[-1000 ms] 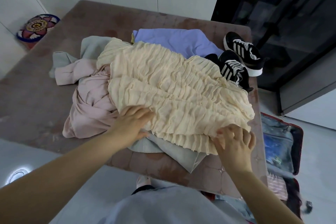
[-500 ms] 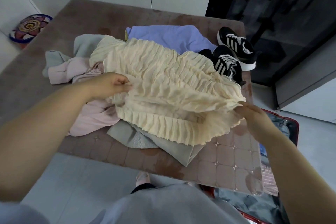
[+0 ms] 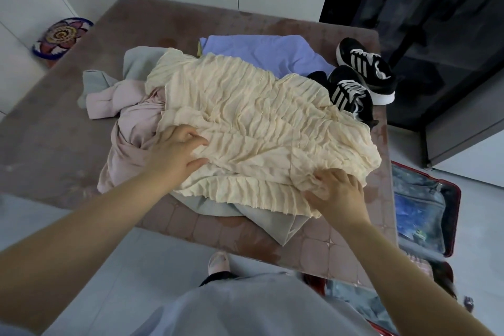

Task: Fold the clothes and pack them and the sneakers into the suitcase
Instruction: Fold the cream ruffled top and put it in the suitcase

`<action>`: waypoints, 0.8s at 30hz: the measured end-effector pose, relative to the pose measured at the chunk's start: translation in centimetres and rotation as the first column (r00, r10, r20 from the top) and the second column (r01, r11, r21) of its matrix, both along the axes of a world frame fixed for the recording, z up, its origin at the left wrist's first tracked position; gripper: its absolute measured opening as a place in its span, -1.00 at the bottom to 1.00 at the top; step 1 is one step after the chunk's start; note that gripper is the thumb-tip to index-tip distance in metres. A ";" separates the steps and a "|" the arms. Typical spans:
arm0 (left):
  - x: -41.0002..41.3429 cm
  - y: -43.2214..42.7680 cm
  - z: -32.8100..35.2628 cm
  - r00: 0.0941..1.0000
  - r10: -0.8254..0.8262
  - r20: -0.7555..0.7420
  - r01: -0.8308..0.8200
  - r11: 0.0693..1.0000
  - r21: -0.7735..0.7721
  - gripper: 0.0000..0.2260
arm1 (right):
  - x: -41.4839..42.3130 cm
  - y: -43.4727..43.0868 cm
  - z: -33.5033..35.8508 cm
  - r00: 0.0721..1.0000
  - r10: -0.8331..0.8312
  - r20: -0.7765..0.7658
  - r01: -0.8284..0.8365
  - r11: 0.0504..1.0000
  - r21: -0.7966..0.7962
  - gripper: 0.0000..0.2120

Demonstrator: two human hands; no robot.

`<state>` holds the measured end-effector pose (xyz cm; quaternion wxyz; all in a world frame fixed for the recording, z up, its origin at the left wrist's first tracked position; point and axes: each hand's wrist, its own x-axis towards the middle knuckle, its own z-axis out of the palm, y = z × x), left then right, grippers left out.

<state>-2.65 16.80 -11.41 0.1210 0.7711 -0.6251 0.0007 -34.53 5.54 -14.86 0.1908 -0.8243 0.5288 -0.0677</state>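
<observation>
Left hand (image 3: 174,155) and right hand (image 3: 339,194) both grip the cream ruffled garment (image 3: 245,117), fingers clamped on its near edge, atop other clothes (image 3: 128,144) on the table (image 3: 54,131).

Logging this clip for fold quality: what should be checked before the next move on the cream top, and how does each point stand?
1. Right hand grips the near edge of the cream top: ok.
2. Left hand holding the top: cannot tell; it lies on the fabric, pinch unclear.
3. Top spread flat: not ok; rumpled over the pink garment and grey garment.
4. Top clear of the sneakers: not ok; its far corner lies against the nearer one.
5. Suitcase open: ok; on the floor beside the table.
</observation>
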 end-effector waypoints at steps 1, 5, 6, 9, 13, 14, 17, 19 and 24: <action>0.2 0.4 0.1 0.999 0.031 -0.006 -0.030 0.997 0.070 -0.56 | -0.1 -0.2 0.3 0.999 0.008 0.052 -0.007 1.000 -0.004 -0.68; 2.2 1.1 0.3 0.980 0.181 -0.079 -0.148 0.939 0.311 -0.48 | -2.1 -2.2 3.0 0.843 -0.279 0.460 0.132 0.936 0.325 -0.90; 2.5 1.3 0.3 0.978 0.165 -0.131 -0.125 0.954 0.272 -0.52 | -3.2 -2.9 3.6 0.781 -0.341 0.524 0.146 0.915 0.377 -0.88; 2.4 1.9 0.6 0.981 0.001 -0.195 0.044 0.973 0.225 -0.51 | -6.9 -4.0 5.5 0.755 -0.298 0.583 0.079 0.925 0.371 -0.74; 0.6 3.0 0.9 0.966 -0.257 -0.002 0.198 0.741 0.642 -0.64 | -10.7 -3.5 4.3 0.987 -0.044 0.153 -0.042 0.855 0.516 -0.67; 0.1 3.2 0.8 0.950 -0.308 0.039 0.194 0.688 0.699 -0.69 | -10.5 -3.0 4.1 0.999 0.007 0.040 -0.028 0.830 0.556 -0.85; -0.4 3.3 1.0 0.952 -0.301 0.062 0.178 0.704 0.687 -0.59 | -10.6 -2.3 2.6 0.994 0.104 -0.034 -0.071 0.850 0.522 -0.51; 0.2 3.7 0.6 0.957 -0.289 0.000 0.257 0.851 0.457 -0.31 | -10.0 -1.8 1.9 0.995 0.066 -0.077 -0.034 0.932 0.361 -0.59; 1.9 3.2 -0.5 0.956 -0.237 -0.174 0.248 0.968 0.044 -0.26 | -8.4 -0.5 0.0 0.992 -0.119 0.035 0.123 0.983 -0.136 -0.80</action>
